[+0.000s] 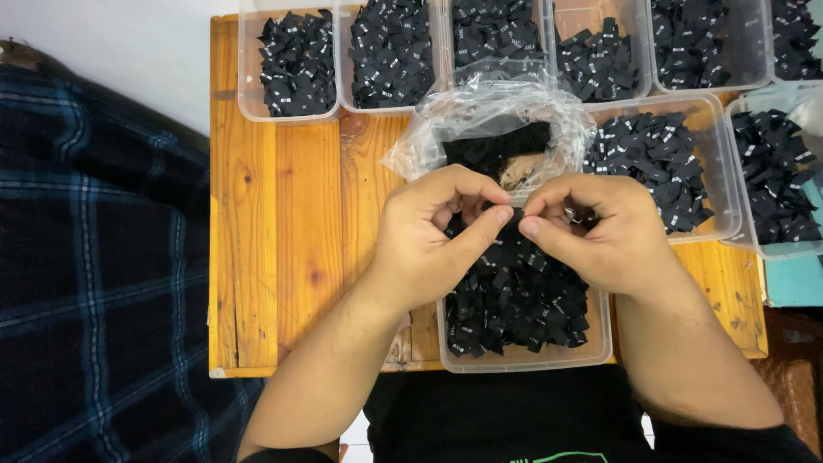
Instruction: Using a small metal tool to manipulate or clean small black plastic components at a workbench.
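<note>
A desk [283,240] of orange-brown wooden planks carries everything here, its bare boards showing to the left of the fingers. Beyond its left edge lies dark blue plaid fabric [94,257], and above that a strip of pale wall or floor; I cannot tell which.

The left hand [429,236] and right hand [600,231] meet over the middle of the desk. Their fingers [480,236] are narrowly pinched together, thumb tips nearly touching, around a small black label [513,216] held between them; the exact hold is partly hidden by the knuckles.

Directly under the fingers sits a clear plastic tub [600,343] heaped with small black folded labels [514,300]. Just beyond the fingertips is a crumpled clear plastic bag [480,116], open, with more black pieces inside. To the right of the right hand stands another tub [711,129] of the same labels, and a further one at the far right edge. Along the far edge of the desk, past the bag, runs a row of 6 similar tubs [296,64], all holding black labels. The bag partly covers the tub behind it.
</note>
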